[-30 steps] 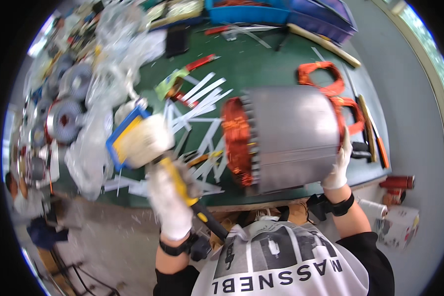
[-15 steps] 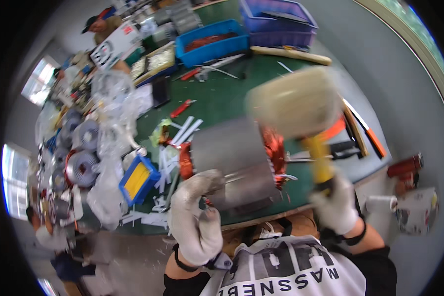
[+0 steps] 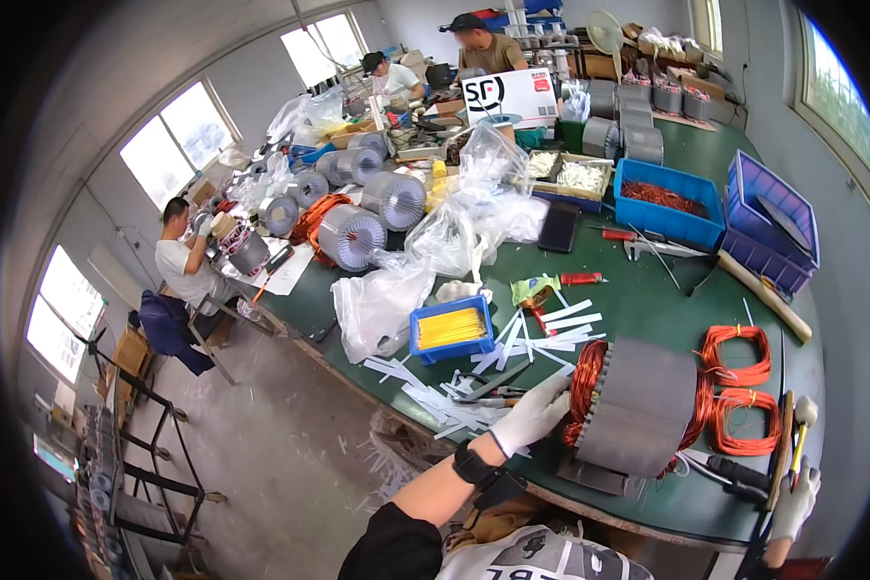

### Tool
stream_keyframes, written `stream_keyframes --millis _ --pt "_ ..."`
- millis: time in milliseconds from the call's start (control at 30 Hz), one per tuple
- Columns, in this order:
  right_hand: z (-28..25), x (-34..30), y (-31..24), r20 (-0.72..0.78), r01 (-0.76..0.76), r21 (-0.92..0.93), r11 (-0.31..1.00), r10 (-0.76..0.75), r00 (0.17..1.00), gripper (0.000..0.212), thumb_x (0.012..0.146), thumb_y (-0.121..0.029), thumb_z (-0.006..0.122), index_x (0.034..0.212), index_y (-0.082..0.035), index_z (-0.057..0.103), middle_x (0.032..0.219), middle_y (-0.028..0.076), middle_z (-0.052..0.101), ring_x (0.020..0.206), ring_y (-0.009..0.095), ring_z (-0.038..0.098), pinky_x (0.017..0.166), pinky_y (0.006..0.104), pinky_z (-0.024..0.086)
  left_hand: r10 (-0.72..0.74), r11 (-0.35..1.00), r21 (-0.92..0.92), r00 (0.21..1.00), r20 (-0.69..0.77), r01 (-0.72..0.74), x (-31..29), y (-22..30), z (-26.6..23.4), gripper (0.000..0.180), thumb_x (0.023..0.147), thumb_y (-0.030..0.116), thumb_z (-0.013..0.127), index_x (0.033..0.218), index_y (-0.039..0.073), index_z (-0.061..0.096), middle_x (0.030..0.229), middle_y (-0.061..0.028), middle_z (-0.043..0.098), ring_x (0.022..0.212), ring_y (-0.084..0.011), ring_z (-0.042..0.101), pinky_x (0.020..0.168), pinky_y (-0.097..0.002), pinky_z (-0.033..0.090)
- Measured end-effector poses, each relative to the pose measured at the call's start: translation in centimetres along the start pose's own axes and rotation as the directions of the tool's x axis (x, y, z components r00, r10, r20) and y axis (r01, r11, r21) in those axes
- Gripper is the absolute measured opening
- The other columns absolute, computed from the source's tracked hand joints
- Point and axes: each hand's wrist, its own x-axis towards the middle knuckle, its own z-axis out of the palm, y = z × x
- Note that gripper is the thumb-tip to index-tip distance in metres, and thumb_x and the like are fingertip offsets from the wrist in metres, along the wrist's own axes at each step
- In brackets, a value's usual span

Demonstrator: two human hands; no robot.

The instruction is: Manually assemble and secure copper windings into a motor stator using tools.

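Observation:
A grey stator core [image 3: 638,406] with copper windings [image 3: 586,387] bulging from both ends lies on its side at the table's near edge. My left hand [image 3: 535,416], in a white glove, is at the left-hand winding with its fingers stretched out and nothing visible in them. At the far right my right hand [image 3: 796,503], also gloved, is closed on the yellow handle of a mallet [image 3: 805,411]. The mallet's pale head points away from me, beside a wooden-handled tool [image 3: 782,449]. Two tied coils of orange copper wire [image 3: 744,421] lie between the stator and the mallet.
White paper strips [image 3: 454,406] and a blue tray of yellow sticks [image 3: 451,329] lie left of the stator. Farther back are blue bins [image 3: 669,200], plastic bags [image 3: 469,227] and more stator cores [image 3: 393,200]. Co-workers [image 3: 186,256] sit at the left and back.
The view has swung left and up. My right hand has lowered the mallet from above the stator to the table's right side. My left hand has moved to the left winding, fingers straighter.

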Motion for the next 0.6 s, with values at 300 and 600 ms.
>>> stream_keyframes --millis 300,600 --pt "2.0 -2.4 -20.8 0.171 0.08 0.901 0.427 -0.518 0.838 0.022 0.085 -0.01 0.054 0.1 0.005 0.059 0.093 0.018 0.065 0.074 0.026 0.06 0.069 0.036 0.046 0.214 0.975 0.066 0.975 -0.059 -0.21 2.7 -7.1 3.1 0.018 0.092 0.012 0.046 0.1 -0.002 0.053 0.089 -0.0256 0.059 0.086 -0.0415 0.057 0.074 -0.0418 0.046" --pt "10.6 -3.0 -20.9 0.282 -0.361 0.883 -0.301 -0.276 0.919 0.047 0.098 -0.039 0.038 0.133 -0.008 0.044 0.122 0.006 0.057 0.111 0.025 0.056 0.093 0.0379 0.046 0.307 0.944 0.186 0.932 -0.195 -0.272 3.0 -2.6 3.0 0.015 0.091 0.015 0.048 0.097 0.002 0.051 0.083 -0.027 0.056 0.083 -0.0446 0.055 0.07 -0.0471 0.045"
